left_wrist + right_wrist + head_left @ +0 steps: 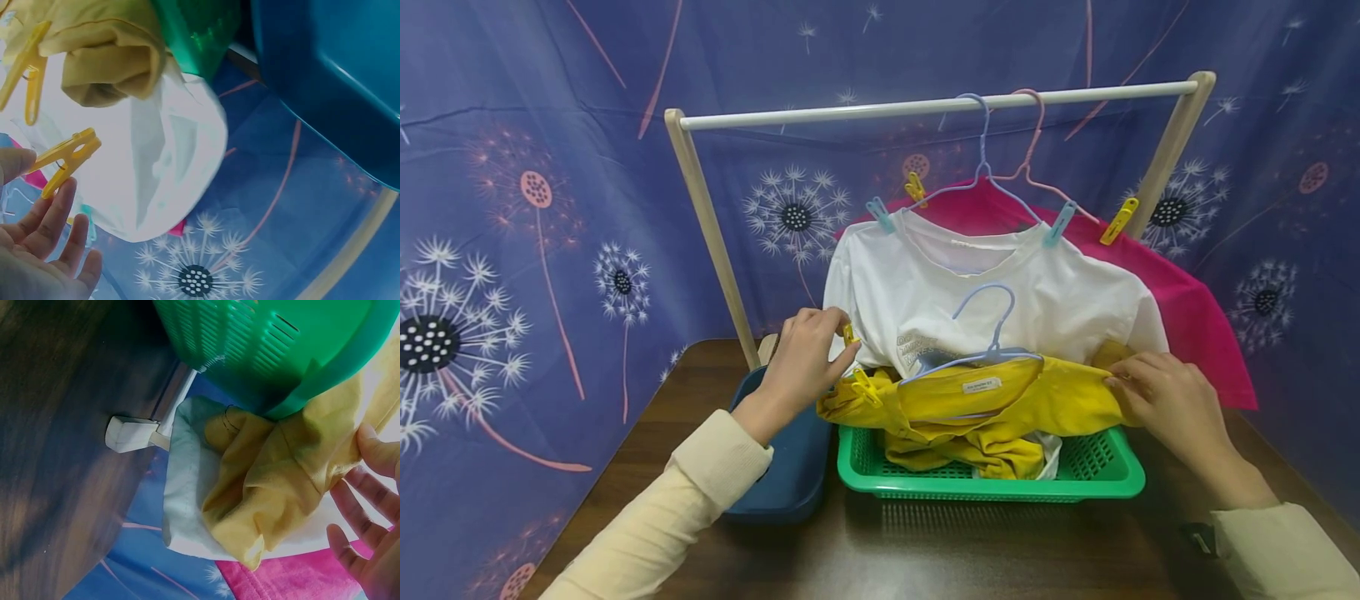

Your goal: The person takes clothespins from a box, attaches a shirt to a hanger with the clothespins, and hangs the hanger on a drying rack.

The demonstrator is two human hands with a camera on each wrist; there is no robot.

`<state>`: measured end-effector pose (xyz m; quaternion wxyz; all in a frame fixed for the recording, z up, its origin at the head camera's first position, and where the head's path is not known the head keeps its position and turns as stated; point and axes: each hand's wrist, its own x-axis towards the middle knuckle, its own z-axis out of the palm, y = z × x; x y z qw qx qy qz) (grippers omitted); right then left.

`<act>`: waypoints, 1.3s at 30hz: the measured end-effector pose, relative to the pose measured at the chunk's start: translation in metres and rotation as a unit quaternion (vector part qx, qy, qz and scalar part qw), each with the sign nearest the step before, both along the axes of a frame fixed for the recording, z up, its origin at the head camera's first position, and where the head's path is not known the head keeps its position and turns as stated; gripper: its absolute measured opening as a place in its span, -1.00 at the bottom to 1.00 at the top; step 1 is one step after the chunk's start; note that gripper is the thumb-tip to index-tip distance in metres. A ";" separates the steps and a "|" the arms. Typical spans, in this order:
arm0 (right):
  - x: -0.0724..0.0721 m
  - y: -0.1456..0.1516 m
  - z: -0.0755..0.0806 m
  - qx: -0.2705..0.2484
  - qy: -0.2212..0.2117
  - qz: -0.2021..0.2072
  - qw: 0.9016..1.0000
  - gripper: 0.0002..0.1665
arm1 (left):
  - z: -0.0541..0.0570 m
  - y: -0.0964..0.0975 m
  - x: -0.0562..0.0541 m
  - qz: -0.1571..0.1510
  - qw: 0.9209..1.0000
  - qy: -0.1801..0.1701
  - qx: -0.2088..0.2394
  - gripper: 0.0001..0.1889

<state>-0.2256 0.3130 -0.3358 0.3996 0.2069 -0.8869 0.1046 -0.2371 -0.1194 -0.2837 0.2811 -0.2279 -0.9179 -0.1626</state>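
My left hand (799, 364) pinches a yellow clothespin (74, 152) between thumb and fingertips, just above the left shoulder of a yellow shirt (1075, 393). A second yellow clothespin (866, 388) is clipped on that shoulder. Inside the shirt's neck is a lavender hanger (997, 333), its hook pointing up. On the other side, my right hand (1180, 406) pinches the shirt's right shoulder and sleeve; the right wrist view shows the thumb and fingers on the yellow cloth (281, 469). The shirt's lower part droops into a green basket (992, 490).
Behind, a white shirt (872, 283) and a magenta garment (1195, 308) hang on hangers from a white rail (865, 110) with wooden legs, held with blue and yellow clothespins. A dark blue bin (790, 475) stands left of the basket on the brown table (970, 558).
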 end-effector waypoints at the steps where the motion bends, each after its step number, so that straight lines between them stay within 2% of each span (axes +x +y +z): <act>1: 0.000 0.000 0.000 0.000 -0.002 -0.001 1.000 -0.78 | 0.001 0.002 0.000 -0.006 1.000 0.003 0.002 -0.76; 11: 0.000 -0.002 0.002 0.005 -0.008 -0.007 1.000 -0.76 | 0.006 0.016 0.006 -0.050 0.997 0.057 0.003 -0.72; 22: -0.001 -0.002 0.001 0.004 -0.004 -0.008 1.000 -0.78 | 0.012 0.039 0.025 -0.093 0.990 0.102 -0.010 -0.72; 29: -0.001 -0.001 0.000 -0.003 -0.011 -0.013 1.000 -0.78 | 0.011 0.062 0.038 -0.125 0.985 0.113 -0.027 -0.73; 36: -0.001 -0.001 0.000 -0.006 -0.015 -0.015 1.000 -0.80 | 0.007 0.084 0.040 -0.154 0.982 0.104 -0.046 -0.75; 39: -0.001 -0.001 0.000 -0.006 -0.011 -0.014 1.000 -0.78 | 0.006 0.093 0.041 -0.164 0.979 0.102 -0.067 -0.74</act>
